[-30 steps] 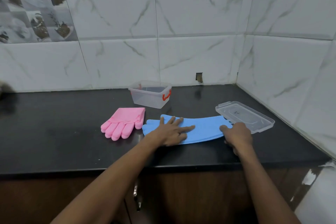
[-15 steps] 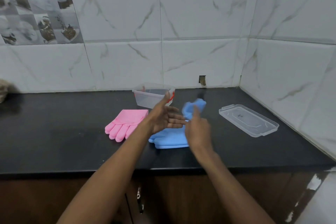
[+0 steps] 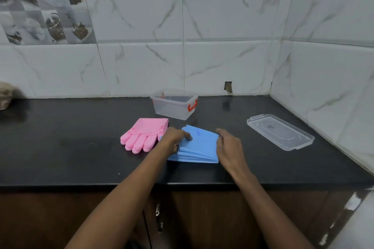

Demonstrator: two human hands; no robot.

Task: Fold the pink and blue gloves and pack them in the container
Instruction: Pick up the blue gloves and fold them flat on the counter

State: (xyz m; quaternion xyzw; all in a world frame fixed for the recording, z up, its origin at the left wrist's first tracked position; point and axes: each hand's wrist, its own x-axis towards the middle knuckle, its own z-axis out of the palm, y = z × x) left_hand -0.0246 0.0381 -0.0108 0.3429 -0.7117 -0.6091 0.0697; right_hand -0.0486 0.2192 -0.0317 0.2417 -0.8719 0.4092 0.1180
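Observation:
The blue gloves (image 3: pixel 199 144) lie folded over in a stacked rectangle on the black counter (image 3: pixel 60 147). My left hand (image 3: pixel 175 137) grips their left edge, thumb pressed on top. My right hand (image 3: pixel 228 148) rests against their right edge with fingers loosely apart. The pink gloves (image 3: pixel 144 135) lie flat just to the left, fingers pointing toward me. Behind both pairs stands the clear container (image 3: pixel 174 104) with red latches, open and with nothing visible inside.
The container's clear lid (image 3: pixel 280 131) lies flat on the counter at the right, near the side wall. A brownish object (image 3: pixel 7 94) sits at the far left edge. Tiled walls close off the back and right.
The blue gloves lay stretched out flat; my right hand lifted their right end over to the left. They now lie folded in a stack, with both hands at its edges.

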